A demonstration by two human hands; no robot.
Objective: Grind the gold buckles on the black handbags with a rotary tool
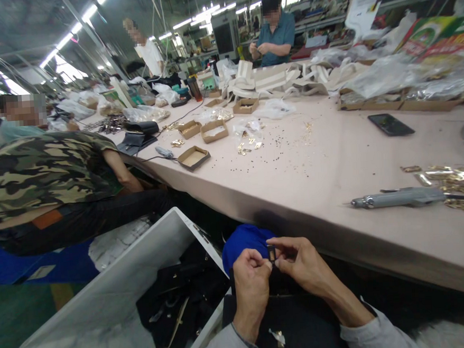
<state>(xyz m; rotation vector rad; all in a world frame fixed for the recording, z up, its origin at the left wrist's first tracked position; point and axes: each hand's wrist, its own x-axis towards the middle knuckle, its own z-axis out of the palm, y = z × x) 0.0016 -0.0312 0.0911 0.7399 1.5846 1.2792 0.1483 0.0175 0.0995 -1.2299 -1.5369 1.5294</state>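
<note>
My left hand (251,286) and my right hand (301,262) meet low in the view, just off the table's front edge. Between their fingertips is a small dark rectangular buckle-like piece (271,253) with a lighter, gold-toned centre. The right thumb and forefinger pinch it from the side; the left fingers close on its lower end. Below my wrists lies a black flat panel (302,323), with a small gold fitting (280,339) and a whitish scrap on it. Bright blue cloth (242,243) shows behind my hands.
A white bin (106,304) with black pieces (185,294) stands at left. On the table (316,184) lie an electric screwdriver (400,198), gold fittings (460,179), a phone (390,124), small cartons (194,157) and scattered tiny parts. A person in camouflage (53,176) bends at left; others work beyond.
</note>
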